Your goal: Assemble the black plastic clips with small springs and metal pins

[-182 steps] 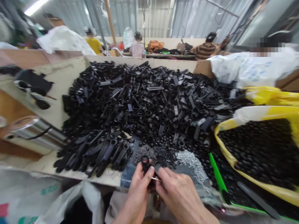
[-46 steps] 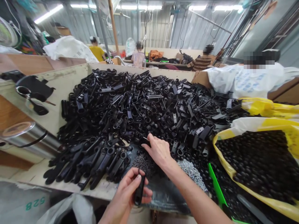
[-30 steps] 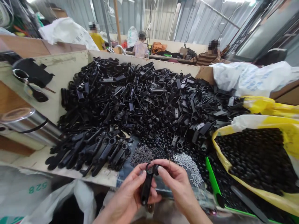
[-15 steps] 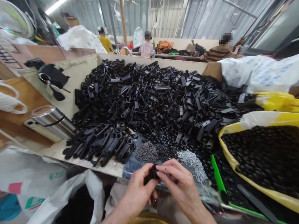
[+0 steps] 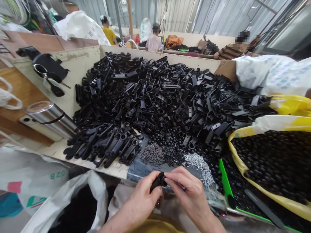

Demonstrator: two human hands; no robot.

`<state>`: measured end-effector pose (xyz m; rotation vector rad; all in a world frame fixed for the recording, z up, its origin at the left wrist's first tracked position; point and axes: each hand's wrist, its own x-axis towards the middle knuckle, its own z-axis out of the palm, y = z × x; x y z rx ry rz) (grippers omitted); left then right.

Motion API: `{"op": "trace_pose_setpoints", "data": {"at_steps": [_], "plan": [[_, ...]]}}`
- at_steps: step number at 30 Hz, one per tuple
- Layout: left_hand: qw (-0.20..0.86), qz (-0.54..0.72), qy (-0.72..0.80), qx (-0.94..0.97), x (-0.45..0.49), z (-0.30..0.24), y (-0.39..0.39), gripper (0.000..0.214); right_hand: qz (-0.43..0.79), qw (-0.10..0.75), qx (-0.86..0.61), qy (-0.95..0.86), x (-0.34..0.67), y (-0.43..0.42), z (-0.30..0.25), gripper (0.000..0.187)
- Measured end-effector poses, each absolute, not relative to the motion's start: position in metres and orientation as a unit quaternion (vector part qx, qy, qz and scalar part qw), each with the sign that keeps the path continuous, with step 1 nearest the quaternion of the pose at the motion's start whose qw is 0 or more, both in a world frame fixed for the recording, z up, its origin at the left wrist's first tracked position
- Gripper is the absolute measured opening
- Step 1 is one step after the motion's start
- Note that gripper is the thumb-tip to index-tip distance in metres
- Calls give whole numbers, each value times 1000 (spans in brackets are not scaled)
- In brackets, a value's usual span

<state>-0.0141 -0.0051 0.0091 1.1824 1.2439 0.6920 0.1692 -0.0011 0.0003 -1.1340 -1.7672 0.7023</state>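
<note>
In front of my lap, my left hand [image 5: 145, 191] is closed around a black plastic part [image 5: 158, 182] with a rounded end, held between thumb and fingers. My right hand [image 5: 187, 184] meets that end from the right, thumb and fingertips pinched together against it. Whatever small piece those fingertips may hold is hidden. Just beyond the hands lie small heaps of grey-brown pieces [image 5: 152, 154], tiny black pieces [image 5: 173, 155] and silver pins [image 5: 200, 168]. Finished-looking long black handles [image 5: 116, 145] lie in a row to the left.
A large heap of black plastic parts [image 5: 145, 87] fills the bench. At right are a yellow-edged sack [image 5: 239, 165] of black balls and a green strip [image 5: 225, 183]. A steel flask [image 5: 52, 118] lies left; an open white sack [image 5: 98, 187] stands below. Several people sit beyond.
The view has shifted slightly. The black part is turned a little and shows more between my hands. Both hands stay together, the right one still pinching at its end.
</note>
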Motion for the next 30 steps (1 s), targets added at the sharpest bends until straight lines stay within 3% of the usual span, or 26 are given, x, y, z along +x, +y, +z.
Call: {"op": "trace_pose_setpoints", "data": {"at_steps": [10, 14, 16, 20, 22, 26, 30], "plan": [[574, 211, 605, 510, -21, 5, -14, 48, 279, 387, -428, -768, 176, -4, 0, 21], [567, 195, 551, 580, -20, 11, -12, 24, 306, 374, -411, -773, 178, -3, 2, 23], [564, 204, 531, 598, -22, 16, -11, 22, 338, 382, -415, -753, 179, -5, 2, 23], [603, 200, 481, 604, -32, 27, -16, 32, 456, 401, -485, -630, 175, -21, -3, 49], [597, 195, 454, 631, -36, 24, -22, 33, 494, 397, -505, -586, 170, -31, -13, 51], [467, 231, 464, 717, -34, -1, -31, 33, 506, 396, -528, -555, 159, -41, -34, 28], [256, 231, 502, 793, -28, -27, -32, 33, 566, 411, -526, -484, 153, -30, -35, 37]]}}
